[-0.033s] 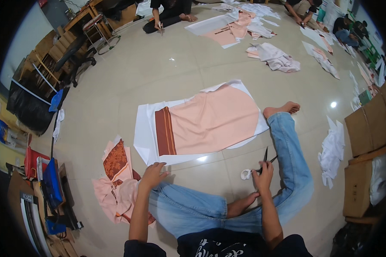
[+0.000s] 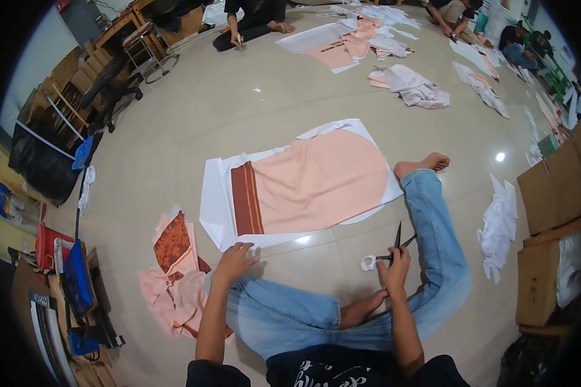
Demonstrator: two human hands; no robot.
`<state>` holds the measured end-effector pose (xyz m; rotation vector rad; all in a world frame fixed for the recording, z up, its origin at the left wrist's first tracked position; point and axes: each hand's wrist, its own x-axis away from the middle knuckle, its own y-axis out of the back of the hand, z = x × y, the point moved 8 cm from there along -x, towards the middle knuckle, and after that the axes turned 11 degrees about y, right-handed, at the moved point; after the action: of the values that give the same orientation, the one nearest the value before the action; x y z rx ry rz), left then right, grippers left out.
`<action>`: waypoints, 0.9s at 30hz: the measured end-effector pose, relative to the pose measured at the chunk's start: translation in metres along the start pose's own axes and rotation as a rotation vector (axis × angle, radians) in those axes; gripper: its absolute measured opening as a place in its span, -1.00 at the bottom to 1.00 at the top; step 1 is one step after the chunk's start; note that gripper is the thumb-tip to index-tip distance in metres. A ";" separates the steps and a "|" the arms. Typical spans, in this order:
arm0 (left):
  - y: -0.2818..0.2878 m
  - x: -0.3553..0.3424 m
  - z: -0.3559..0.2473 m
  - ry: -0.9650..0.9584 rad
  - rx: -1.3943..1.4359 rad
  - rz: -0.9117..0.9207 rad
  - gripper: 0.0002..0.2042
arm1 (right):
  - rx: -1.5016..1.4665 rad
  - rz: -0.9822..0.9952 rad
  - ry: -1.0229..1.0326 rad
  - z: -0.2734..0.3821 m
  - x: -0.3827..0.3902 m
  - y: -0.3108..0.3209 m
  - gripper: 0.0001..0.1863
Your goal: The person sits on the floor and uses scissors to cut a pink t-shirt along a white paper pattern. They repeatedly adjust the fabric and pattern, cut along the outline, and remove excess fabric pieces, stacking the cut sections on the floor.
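Lying on the glossy beige floor (image 2: 271,103), the peach cloth (image 2: 323,184) is thin and soft, with shallow wrinkles fanning through its middle. Beneath it, a smooth white sheet (image 2: 214,203) shows as angular corners and margins. The scissors (image 2: 398,237) are dark and slim, their pointed blades parted in a narrow V; a puffy white ring (image 2: 368,262) sits at the handle end. To the left, a heap (image 2: 174,300) of crumpled peach fabric folds over itself around a mottled rust panel (image 2: 173,245). Faded denim jeans (image 2: 284,303) crease at the bent knees, and limp white scraps (image 2: 498,229) lie beyond the person's right leg.

Little differs from the earlier frame: the view slides very slightly, the left hand (image 2: 234,262) sits a touch farther right against the cloth's edge line, and the cloth keeps its place and folds.

The hands differ in state: the left is empty, fingers loosely spread close to the sheet's near edge, though whether they touch it I cannot tell; the right hand (image 2: 394,266) grasps the scissors by the handles, blades pointing away from the body.

The cloth lies in front of the person, rounded at its right end, with a rust band (image 2: 246,197) striped in orange across its left end.
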<state>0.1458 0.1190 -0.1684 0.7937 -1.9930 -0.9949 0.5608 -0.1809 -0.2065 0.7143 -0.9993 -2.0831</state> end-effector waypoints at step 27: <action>-0.070 -0.176 -0.084 -0.223 -0.215 -0.112 -0.03 | 0.136 0.082 0.040 0.023 0.017 -0.007 -0.32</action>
<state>0.3209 0.1898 -0.2542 0.7070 -1.9994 -1.3895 0.5318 -0.1813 -0.2028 0.7667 -1.1374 -1.9371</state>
